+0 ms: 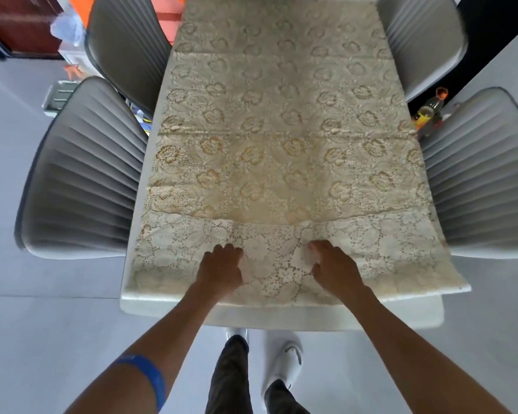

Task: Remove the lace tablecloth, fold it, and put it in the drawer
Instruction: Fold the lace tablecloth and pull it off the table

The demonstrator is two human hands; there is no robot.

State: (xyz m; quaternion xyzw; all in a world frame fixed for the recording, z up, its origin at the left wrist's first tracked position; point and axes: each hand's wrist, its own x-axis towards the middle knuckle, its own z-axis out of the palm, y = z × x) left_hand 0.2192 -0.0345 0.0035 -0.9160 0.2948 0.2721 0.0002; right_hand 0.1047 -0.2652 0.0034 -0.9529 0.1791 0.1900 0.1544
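Note:
A cream lace tablecloth (281,138) with a floral pattern lies spread along a long white table (281,316). Its near end is turned back on itself in a paler band. My left hand (220,268) and my right hand (335,267) sit side by side on that band near the table's front edge. The fingers of both curl into the lace and bunch it between them. No drawer is in view.
Two grey ribbed chairs (81,171) stand along the left side and two more grey chairs (485,174) along the right. A bottle (429,110) stands by the right chairs. Boxes and a bag lie on the floor at far left. My feet stand under the table's near edge.

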